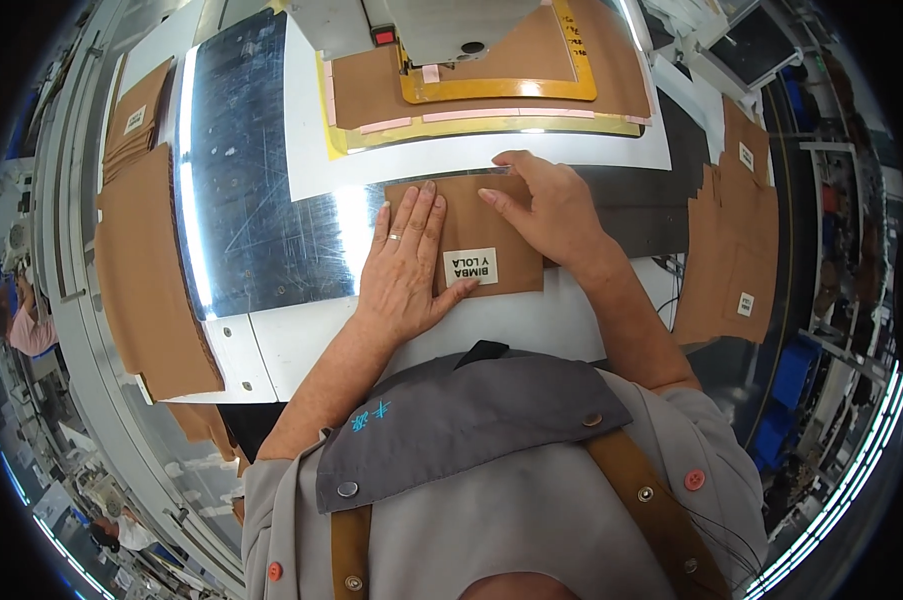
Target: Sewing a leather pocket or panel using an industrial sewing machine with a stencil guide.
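A brown fabric piece (493, 222) with a white printed label (461, 275) near its lower edge lies on the worktable in front of me. Flat on its left part rests my left hand (401, 265), fingers stretched out and the thumb beside the label. My right hand (561, 210) is over the piece's upper right corner. Its thumb and index finger are apart, with nothing visible between them; the other fingers are mostly hidden behind them.
Beyond the piece, a sewing machine head (441, 35) stands over a yellow frame (501, 90) on brown fabric and a white sheet (321, 170). Brown fabric stacks (151, 270) lie at the left edge. More labelled brown pieces (726, 250) are at right.
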